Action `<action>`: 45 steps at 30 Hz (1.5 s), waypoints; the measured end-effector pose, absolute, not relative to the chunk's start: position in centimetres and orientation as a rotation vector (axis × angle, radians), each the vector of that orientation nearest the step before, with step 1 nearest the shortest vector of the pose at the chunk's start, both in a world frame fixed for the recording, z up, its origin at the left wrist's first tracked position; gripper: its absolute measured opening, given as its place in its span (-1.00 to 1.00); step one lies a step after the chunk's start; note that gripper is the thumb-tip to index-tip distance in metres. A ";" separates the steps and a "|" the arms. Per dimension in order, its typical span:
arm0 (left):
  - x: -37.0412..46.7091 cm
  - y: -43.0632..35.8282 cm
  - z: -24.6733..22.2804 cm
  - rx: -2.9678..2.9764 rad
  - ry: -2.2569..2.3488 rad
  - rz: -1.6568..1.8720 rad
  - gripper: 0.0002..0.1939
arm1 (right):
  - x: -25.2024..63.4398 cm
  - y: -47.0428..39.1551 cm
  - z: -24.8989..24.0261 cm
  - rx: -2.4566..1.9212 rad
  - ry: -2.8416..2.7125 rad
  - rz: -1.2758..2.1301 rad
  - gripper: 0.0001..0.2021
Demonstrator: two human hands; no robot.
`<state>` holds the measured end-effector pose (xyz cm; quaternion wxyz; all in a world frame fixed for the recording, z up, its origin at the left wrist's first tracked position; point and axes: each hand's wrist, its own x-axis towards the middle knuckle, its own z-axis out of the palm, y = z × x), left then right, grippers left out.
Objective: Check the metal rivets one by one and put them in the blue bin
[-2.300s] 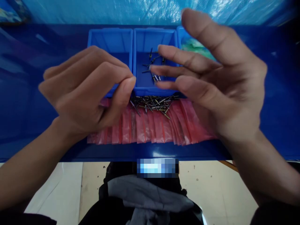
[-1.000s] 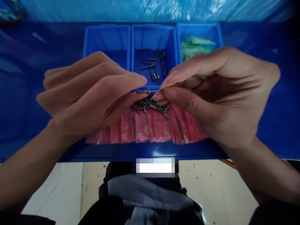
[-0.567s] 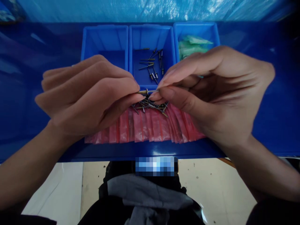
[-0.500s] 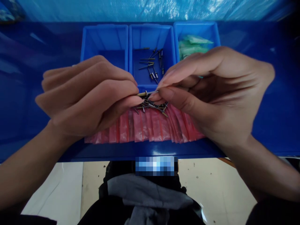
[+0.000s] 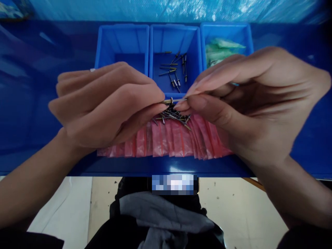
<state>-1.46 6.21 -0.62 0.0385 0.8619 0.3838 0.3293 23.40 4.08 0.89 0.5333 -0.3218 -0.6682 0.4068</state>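
A brass-coloured rivet [image 5: 171, 101] with a thin steel pin lies level between my two hands. My left hand [image 5: 111, 103] pinches its brass end between thumb and forefinger. The tip of the pin is pinched by my right hand [image 5: 249, 107]. Just below the fingertips is a loose pile of rivets [image 5: 176, 116], partly hidden by my fingers. It rests at the upper edge of a row of overlapping pink plastic bags [image 5: 158, 141]. Several more rivets [image 5: 169, 69] lie scattered in the middle blue bin [image 5: 175, 34].
Left of the middle bin stands another blue bin [image 5: 123, 38]. The right blue bin [image 5: 225, 31] holds green plastic bags [image 5: 220, 50]. All stand on a blue table [image 5: 20, 103], whose front edge runs below the pink bags. A pixelated object [image 5: 174, 184] is beyond that edge.
Both hands and the held rivet appear further right in the view, as do the bins. The pinch at each end of the rivet is kept.
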 end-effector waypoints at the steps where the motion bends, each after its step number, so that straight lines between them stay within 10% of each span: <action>1: -1.7 6.3 -0.7 2.649 1.184 1.010 -0.60 | 23.3 4.0 0.9 -0.778 -1.589 0.971 -0.74; 12: -1.0 6.4 -0.4 2.950 1.143 0.926 -0.76 | 24.6 5.2 0.5 -0.786 -1.692 0.918 -0.60; 20: -2.0 7.1 -0.9 3.050 0.903 0.840 -0.76 | 25.3 5.5 -0.5 -0.597 -2.746 -0.071 -0.76; 45: -2.2 7.6 -0.9 2.997 0.798 1.017 -0.60 | 24.6 5.0 -0.8 -0.663 -2.443 0.081 -0.80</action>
